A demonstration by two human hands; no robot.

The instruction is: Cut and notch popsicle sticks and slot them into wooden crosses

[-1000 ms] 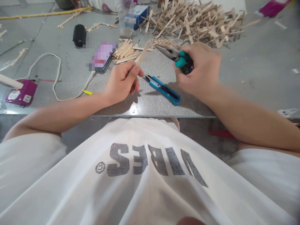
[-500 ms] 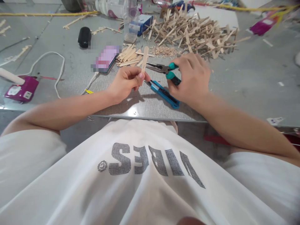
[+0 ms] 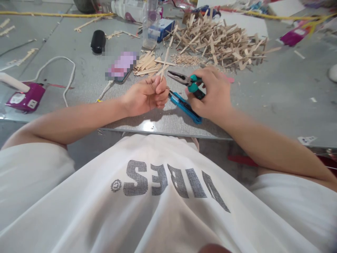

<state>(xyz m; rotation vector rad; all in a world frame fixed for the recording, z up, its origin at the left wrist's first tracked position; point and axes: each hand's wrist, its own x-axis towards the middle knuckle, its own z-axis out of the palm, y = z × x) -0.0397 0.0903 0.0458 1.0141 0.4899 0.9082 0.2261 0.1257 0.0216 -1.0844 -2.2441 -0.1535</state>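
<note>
Between the thumb and fingers of my left hand (image 3: pixel 150 93) is a wooden craft stick (image 3: pixel 165 63), held upright with its narrow edge facing me. My right hand (image 3: pixel 212 89) is wrapped round the green-and-black handles of needle-nose pliers (image 3: pixel 181 78). The jaws point left toward the stick, slightly parted, with nothing between them. On the table under the pliers lies a blue utility knife (image 3: pixel 185 108), close to both hands. Just beyond my left hand is a small pile of craft sticks (image 3: pixel 147 64).
A large heap of wooden sticks (image 3: pixel 221 40) lies at the back, with wood chips (image 3: pixel 185 59) before it. Left of centre are a phone (image 3: pixel 122 66) on a cable and a black case (image 3: pixel 98 41). A clear plastic container (image 3: pixel 150 30) stands beside a blue box (image 3: pixel 166 28).
My left hand has turned the craft stick from its flat face to its edge. The right hand has drawn the pliers slightly down, and their jaws sit a little farther from the stick.
</note>
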